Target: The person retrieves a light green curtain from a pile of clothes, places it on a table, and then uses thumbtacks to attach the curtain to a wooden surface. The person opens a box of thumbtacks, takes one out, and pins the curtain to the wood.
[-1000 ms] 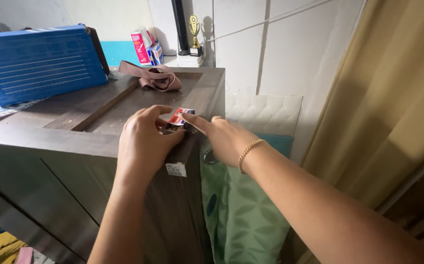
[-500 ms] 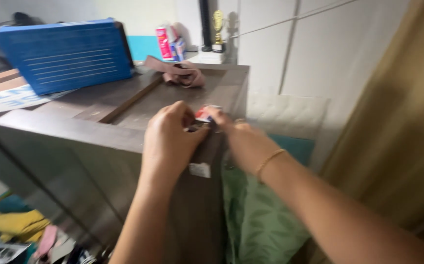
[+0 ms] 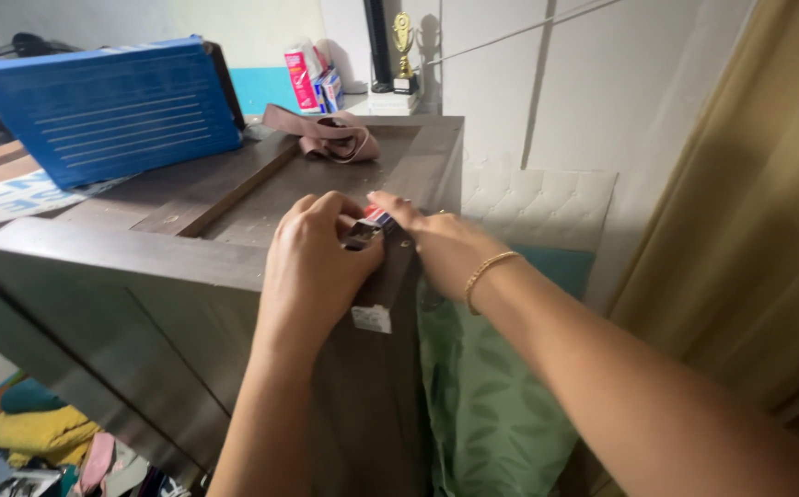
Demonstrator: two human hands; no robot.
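Both of my hands meet at the near right corner of a dark wooden wardrobe top (image 3: 234, 193). My left hand (image 3: 318, 260) curls over the edge and pinches a small dark object with a red and blue part (image 3: 370, 224). My right hand (image 3: 436, 241), with a gold bracelet on its wrist, rests beside it, fingers reaching onto the same object. Most of the object is hidden by my fingers.
A blue slatted crate (image 3: 110, 106) leans at the back left. A brown strap (image 3: 324, 136) lies on the top. Small boxes (image 3: 309, 75) and a gold trophy (image 3: 404, 46) stand behind. A green patterned cloth (image 3: 492, 405) hangs on the right, near a tan curtain (image 3: 749, 202). Clothes (image 3: 40, 433) lie below.
Both hands stay together on the small object at the wardrobe's corner. The left fingers have curled further over it, and the view has shifted slightly.
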